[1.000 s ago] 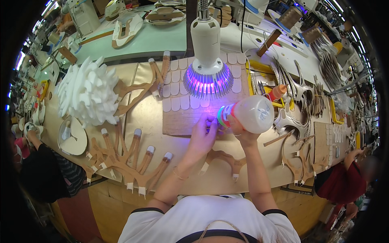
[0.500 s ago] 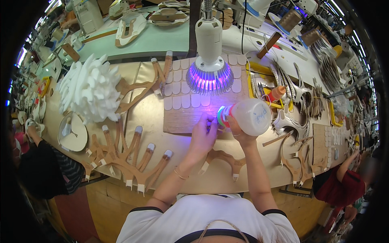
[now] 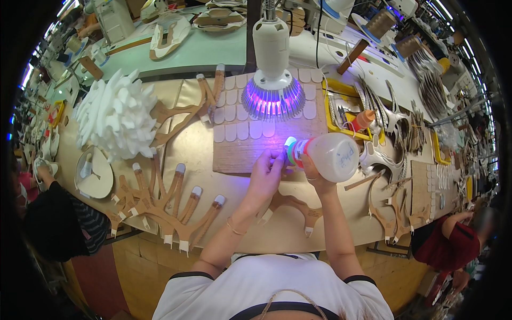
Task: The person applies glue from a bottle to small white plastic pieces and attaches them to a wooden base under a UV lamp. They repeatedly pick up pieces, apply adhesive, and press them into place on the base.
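Observation:
My right hand (image 3: 316, 173) is wrapped round a translucent white squeeze bottle (image 3: 335, 157) with a red and green neck, tipped so its neck points left. Beside that neck, the fingers of my left hand (image 3: 268, 166) are pinched together; what they hold is too small and hidden to name. A small bright pale piece (image 3: 289, 141) shows at the bottle's neck, just above my left fingertips. Under my hands lies a brown forked strap piece (image 3: 298, 205) on the table. Rows of white rounded pads (image 3: 230, 132) lie on a brown board (image 3: 242, 156) just beyond.
A lamp (image 3: 273, 93) glowing violet hangs over the board. To the left stand a pile of white foam pieces (image 3: 117, 114), a pale round dish (image 3: 94, 184) and several brown forked straps (image 3: 184, 229). A yellow tray (image 3: 333, 128) with an orange-capped bottle (image 3: 364, 119) sits right.
The pale piece at the bottle's neck shows more plainly now. My hands and the bottle have shifted only slightly; the whole view has moved a little.

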The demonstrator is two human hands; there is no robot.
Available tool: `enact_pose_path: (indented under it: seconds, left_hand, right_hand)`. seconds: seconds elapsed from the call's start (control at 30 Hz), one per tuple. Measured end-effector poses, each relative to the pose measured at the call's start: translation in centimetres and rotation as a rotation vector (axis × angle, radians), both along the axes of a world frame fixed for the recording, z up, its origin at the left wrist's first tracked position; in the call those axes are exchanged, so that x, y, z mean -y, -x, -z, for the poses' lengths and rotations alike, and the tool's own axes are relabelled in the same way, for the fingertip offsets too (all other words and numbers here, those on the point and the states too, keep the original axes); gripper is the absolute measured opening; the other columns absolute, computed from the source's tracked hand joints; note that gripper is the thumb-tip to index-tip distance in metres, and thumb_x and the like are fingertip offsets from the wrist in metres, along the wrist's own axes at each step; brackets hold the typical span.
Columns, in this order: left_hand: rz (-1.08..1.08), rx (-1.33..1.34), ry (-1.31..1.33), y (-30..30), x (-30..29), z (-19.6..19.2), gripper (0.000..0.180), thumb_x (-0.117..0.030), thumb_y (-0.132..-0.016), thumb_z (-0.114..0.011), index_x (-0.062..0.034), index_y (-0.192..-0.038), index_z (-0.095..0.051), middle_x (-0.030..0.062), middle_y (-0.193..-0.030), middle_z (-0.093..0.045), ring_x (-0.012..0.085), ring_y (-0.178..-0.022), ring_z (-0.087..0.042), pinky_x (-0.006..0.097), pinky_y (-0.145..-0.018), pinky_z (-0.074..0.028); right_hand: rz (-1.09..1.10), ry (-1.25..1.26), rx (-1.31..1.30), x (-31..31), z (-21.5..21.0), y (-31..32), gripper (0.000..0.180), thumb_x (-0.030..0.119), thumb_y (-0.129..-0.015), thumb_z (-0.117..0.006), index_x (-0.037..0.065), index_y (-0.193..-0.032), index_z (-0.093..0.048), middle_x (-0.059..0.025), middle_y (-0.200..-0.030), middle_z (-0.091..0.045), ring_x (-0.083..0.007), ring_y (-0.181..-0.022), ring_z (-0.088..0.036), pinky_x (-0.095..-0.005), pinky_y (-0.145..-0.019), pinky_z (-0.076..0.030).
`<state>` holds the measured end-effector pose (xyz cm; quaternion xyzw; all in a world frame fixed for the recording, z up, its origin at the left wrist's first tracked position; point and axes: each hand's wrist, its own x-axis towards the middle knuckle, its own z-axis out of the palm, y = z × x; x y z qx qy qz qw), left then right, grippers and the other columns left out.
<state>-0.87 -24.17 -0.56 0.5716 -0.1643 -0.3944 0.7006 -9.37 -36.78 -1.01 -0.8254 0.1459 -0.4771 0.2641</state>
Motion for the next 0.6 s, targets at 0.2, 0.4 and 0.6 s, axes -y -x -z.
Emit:
enact_pose_path:
  seconds: [0.2,0.4,0.6]
  left_hand:
    - [0.004,0.152,-0.010,0.3,0.0,0.4,0.012,-0.010,-0.098,-0.045,0.0012,-0.098,-0.050,0.0072,-0.085,-0.062,0.0128,-0.078,-0.063,0.026,-0.070,-0.053]
    - [-0.057,0.244,-0.042,1.1,0.0,0.2,0.013,-0.009,-0.095,-0.048,0.0037,-0.095,-0.049,0.0152,-0.086,-0.069,0.0166,-0.077,-0.067,0.030,-0.065,-0.052]
    - [-0.030,0.167,0.006,0.8,0.1,0.5,0.012,-0.009,-0.096,-0.047,0.0033,-0.096,-0.048,0.0149,-0.088,-0.068,0.0174,-0.077,-0.067,0.030,-0.067,-0.053]
  right_hand:
    - [0.026,0.133,-0.003,0.3,-0.3,-0.3,0.066,0.024,-0.063,-0.084,0.002,-0.110,-0.043,-0.0075,-0.095,-0.055,-0.0190,-0.078,-0.057,-0.0320,-0.071,-0.046]
    - [0.039,-0.083,0.145,0.8,-1.5,-1.0,0.072,0.021,-0.062,-0.085,0.001,-0.113,-0.039,-0.0068,-0.091,-0.056,-0.0181,-0.079,-0.057,-0.0315,-0.074,-0.047]
    - [0.026,-0.272,0.164,1.2,-2.6,-1.5,0.070,0.019,-0.063,-0.085,0.000,-0.112,-0.040,-0.0063,-0.090,-0.058,-0.0174,-0.079,-0.059,-0.0306,-0.072,-0.048]
